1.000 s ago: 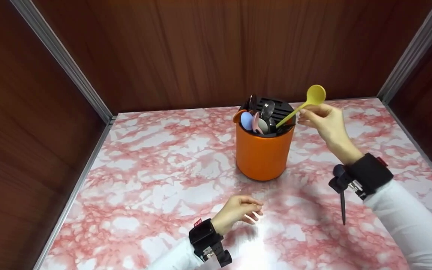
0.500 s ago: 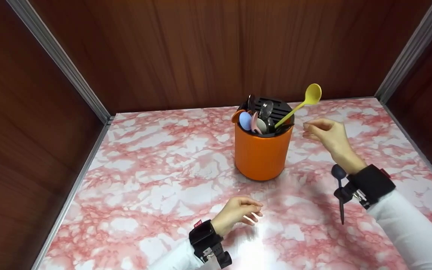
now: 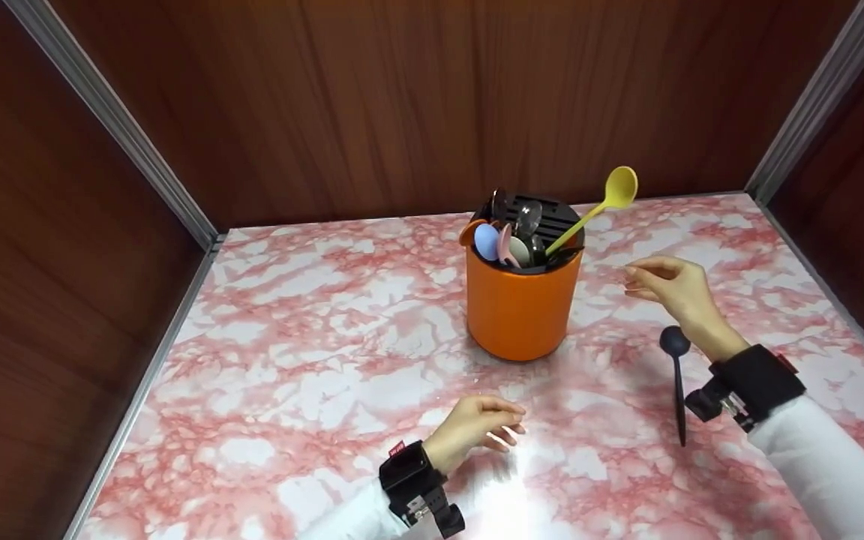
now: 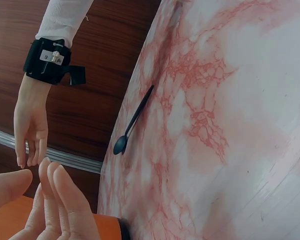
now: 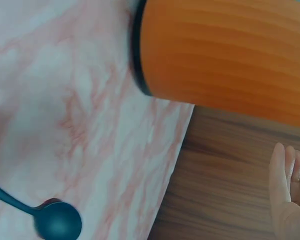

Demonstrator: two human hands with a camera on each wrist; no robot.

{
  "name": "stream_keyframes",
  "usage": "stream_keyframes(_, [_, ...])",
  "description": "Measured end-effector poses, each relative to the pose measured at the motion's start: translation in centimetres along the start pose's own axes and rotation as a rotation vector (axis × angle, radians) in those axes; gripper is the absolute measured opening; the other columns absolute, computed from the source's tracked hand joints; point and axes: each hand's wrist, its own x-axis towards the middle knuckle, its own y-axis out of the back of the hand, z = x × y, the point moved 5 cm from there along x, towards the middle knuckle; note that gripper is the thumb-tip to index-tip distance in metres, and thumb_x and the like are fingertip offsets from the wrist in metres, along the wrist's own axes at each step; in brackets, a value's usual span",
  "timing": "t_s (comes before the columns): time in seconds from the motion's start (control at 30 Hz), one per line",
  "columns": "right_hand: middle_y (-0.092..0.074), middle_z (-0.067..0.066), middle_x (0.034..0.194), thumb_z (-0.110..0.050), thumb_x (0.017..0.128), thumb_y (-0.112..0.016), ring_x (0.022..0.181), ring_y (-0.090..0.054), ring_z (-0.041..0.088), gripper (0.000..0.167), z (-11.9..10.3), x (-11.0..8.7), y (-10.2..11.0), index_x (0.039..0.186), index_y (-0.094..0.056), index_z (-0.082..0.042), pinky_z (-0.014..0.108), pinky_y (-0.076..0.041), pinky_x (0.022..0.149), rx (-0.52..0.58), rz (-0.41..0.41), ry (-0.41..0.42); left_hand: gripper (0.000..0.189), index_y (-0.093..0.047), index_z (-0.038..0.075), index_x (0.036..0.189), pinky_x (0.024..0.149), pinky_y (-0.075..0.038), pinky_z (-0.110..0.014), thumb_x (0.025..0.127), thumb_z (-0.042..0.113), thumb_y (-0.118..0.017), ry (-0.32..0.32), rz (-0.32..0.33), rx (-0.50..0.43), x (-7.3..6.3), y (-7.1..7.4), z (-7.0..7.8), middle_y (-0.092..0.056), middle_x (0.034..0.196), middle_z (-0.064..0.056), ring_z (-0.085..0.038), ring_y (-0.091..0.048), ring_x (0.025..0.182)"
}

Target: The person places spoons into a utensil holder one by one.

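Observation:
In the head view my right hand (image 3: 672, 289) hovers right of the orange utensil holder (image 3: 520, 315), fingers loosely bent and holding nothing. A yellow spoon (image 3: 619, 187) leans out of the holder's right side, bowl up, apart from the hand. Below the right hand a dark blue spoon (image 3: 675, 342) lies on the table; the left wrist view shows the whole dark spoon (image 4: 121, 144), and its bowl (image 5: 59, 221) appears in the right wrist view. My left hand (image 3: 473, 431) hangs in front of the holder, fingers relaxed, with nothing in it.
Several other utensils, among them a light blue spoon (image 3: 487, 241) and a pink one (image 3: 505, 244), stand in the holder's slotted black top. The marbled table (image 3: 312, 330) is bounded by wood-grain panels (image 3: 372, 105) at the back and both sides.
My right hand has let go of the yellow spoon and moved right and down, away from the holder. The spoon stays in the holder. The left hand has hardly moved.

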Motion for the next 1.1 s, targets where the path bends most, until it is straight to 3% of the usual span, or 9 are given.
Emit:
stream_keyframes(0.3, [-0.07, -0.006, 0.082, 0.0, 0.095, -0.06, 0.073, -0.067, 0.007, 0.017, 1.5, -0.4, 1.4, 0.092, -0.071, -0.012, 0.019, -0.058, 0.071, -0.046, -0.03, -0.01, 0.025, -0.064, -0.012, 0.111, 0.063, -0.059, -0.026, 0.092, 0.004, -0.061, 0.012, -0.001, -0.022, -0.1, 0.0, -0.2, -0.069, 0.083, -0.011, -0.013, -0.06, 0.063])
stream_keyframes(0.6, [-0.068, -0.011, 0.082, -0.001, 0.095, -0.059, 0.074, -0.065, 0.004, 0.016, 2.7, -1.3, 2.6, 0.095, -0.07, -0.013, 0.019, -0.058, 0.069, -0.181, -0.048, -0.001, 0.025, -0.064, -0.012, 0.111, 0.066, -0.06, -0.03, 0.092, 0.004, -0.061, 0.01, 0.001, -0.017, -0.2, 0.0, -0.4, -0.069, 0.085, -0.013, -0.014, -0.06, 0.064])
stream_keyframes(0.8, [-0.065, -0.012, 0.081, 0.0, 0.097, -0.056, 0.073, -0.065, 0.003, 0.014, 3.5, -1.8, 3.6, 0.107, -0.065, 0.005, 0.02, -0.058, 0.069, -0.28, -0.068, -0.04, 0.024, -0.064, -0.012, 0.11, 0.064, -0.059, -0.027, 0.092, 0.004, -0.061, 0.019, 0.01, -0.002, -0.2, -0.1, -0.4, -0.069, 0.08, -0.007, -0.011, -0.06, 0.063])
stream_keyframes(0.93, [-0.064, -0.009, 0.08, 0.0, 0.097, -0.054, 0.07, -0.064, 0.003, 0.027, 4.3, -2.0, 4.1, 0.114, -0.054, 0.022, 0.022, -0.059, 0.068, -0.341, -0.08, -0.114, 0.024, -0.064, -0.012, 0.109, 0.065, -0.059, -0.028, 0.092, 0.003, -0.061, 0.017, 0.012, 0.005, -0.2, -0.1, -0.5, -0.069, 0.08, -0.007, -0.011, -0.06, 0.062])
stream_keyframes(1.1, [-0.065, -0.006, 0.079, 0.003, 0.095, -0.055, 0.066, -0.064, 0.004, 0.031, 5.4, -2.4, 4.7, 0.113, -0.048, 0.028, 0.022, -0.059, 0.064, -0.387, -0.093, -0.18, 0.024, -0.064, -0.013, 0.11, 0.069, -0.06, -0.032, 0.092, 0.003, -0.06, 0.005, 0.003, -0.002, -0.1, 0.0, -0.7, -0.07, 0.083, -0.009, -0.011, -0.06, 0.063])
